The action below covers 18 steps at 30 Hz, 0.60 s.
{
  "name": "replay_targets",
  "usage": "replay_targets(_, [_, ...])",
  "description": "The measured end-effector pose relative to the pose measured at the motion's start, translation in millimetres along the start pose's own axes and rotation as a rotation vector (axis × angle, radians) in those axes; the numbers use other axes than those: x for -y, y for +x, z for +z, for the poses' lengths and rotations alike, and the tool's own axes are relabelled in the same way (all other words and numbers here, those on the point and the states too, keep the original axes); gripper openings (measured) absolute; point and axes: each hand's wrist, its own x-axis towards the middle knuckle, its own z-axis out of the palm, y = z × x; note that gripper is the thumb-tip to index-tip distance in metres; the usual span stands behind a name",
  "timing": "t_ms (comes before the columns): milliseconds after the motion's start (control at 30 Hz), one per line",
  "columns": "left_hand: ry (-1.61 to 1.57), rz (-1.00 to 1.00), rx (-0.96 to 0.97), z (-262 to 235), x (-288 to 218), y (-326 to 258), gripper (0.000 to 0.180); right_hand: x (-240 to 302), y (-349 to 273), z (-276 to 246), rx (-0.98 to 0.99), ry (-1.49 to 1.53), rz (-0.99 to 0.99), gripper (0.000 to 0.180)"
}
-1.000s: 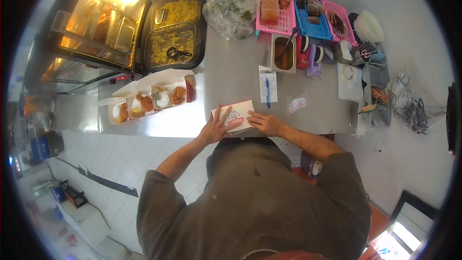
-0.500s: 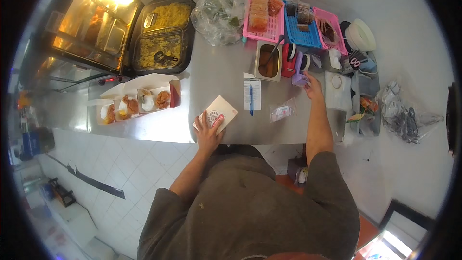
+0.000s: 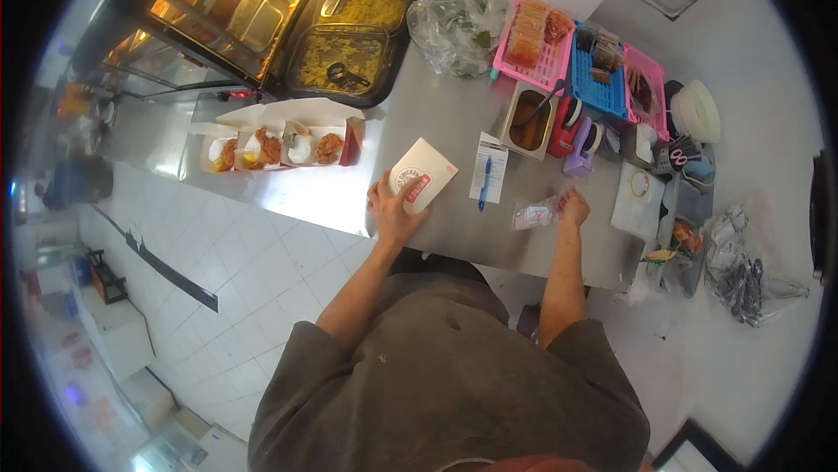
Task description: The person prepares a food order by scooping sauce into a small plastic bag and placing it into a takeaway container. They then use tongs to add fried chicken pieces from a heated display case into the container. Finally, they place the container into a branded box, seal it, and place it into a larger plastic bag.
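Note:
A closed cream cardboard food box [image 3: 434,166] with a red and black print stands tilted to the counter's edge. My left hand [image 3: 397,213] grips its near left corner, thumb over the top and fingers along the side. My right hand [image 3: 572,208] is closed in a pinch beside a small clear plastic packet [image 3: 532,216]; whatever its fingertips hold is too small to make out. Behind that hand stands a purple tape dispenser [image 3: 579,158], next to a red one [image 3: 566,127]. A blue pen [image 3: 485,182] lies on a printed slip [image 3: 497,162] between my hands.
Open boxes [image 3: 292,112] with fried chicken and rice stand at the left. Behind are trays of yellow food [image 3: 336,62], a lit warming cabinet [image 3: 231,9], a bag of greens [image 3: 460,27], a metal sauce pan [image 3: 515,96], and pink and blue baskets [image 3: 600,92].
My right hand has left the purple tape dispenser and come nearer, to the clear packet. The left hand keeps its grip on the box. The whole view has turned and shifted.

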Motion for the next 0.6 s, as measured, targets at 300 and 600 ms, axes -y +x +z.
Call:
replay_targets(300, [0.181, 0.059, -0.090, -48, -39, 7, 0.066, -25, -249, 145, 0.901, -0.561, -0.427, 0.028])
replay_targets(600, [-0.208, -0.014, 0.038, -50, 34, 27, 0.076, -87, -269, 175, 0.740, -0.205, -0.260, 0.046])
